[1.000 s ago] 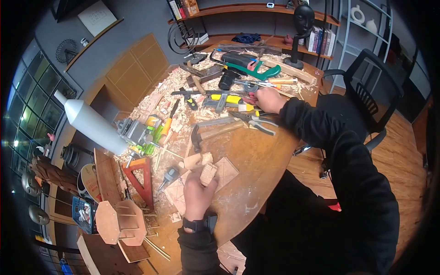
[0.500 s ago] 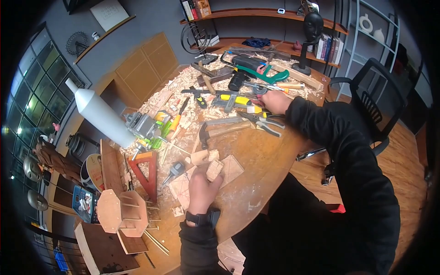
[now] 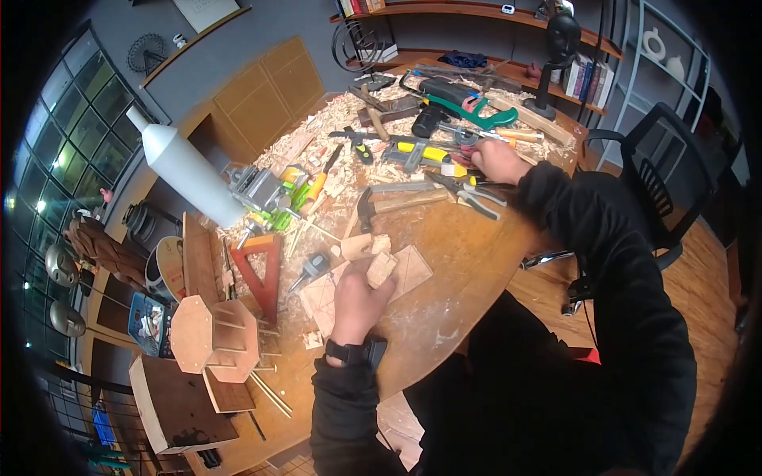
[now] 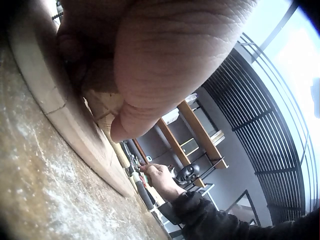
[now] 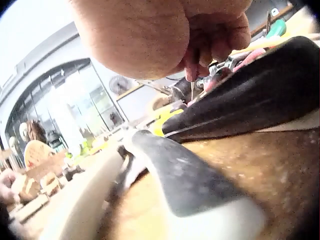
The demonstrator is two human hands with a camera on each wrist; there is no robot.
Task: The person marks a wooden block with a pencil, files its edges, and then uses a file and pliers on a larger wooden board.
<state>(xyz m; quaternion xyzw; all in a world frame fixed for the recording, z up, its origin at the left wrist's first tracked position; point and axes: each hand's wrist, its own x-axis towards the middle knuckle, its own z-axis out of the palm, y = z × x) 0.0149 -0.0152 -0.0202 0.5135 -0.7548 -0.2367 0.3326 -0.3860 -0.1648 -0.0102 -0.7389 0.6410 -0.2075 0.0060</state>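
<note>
Between thumb and fingers my left hand (image 3: 357, 301) grips a small pale wooden block (image 3: 382, 270), low over a flat board (image 3: 413, 268) with pencil lines. In the left wrist view the thumb lies against the block (image 4: 105, 107), close above the board's edge (image 4: 65, 115). Other wood pieces (image 3: 355, 247) lie just beyond. My right hand (image 3: 500, 161) reaches into the tools at the table's right side, above the pliers (image 3: 482, 205). Its fingers (image 5: 230, 37) are bent down beside red handles (image 5: 250, 59); I cannot tell whether they hold the thin metal piece beneath them.
A hammer (image 3: 405, 201) lies beyond the board, a grey-handled screwdriver (image 3: 313, 266) left of it. A red triangle frame (image 3: 266, 278), a vise (image 3: 258, 190) and an octagonal wooden model (image 3: 194, 337) stand left. Wood shavings and a green-handled saw (image 3: 484, 117) cover the far side.
The head view has shifted, so the scene sits farther right and higher. Both hands stay at nearly the same places on the table, the left still gripping the block.
</note>
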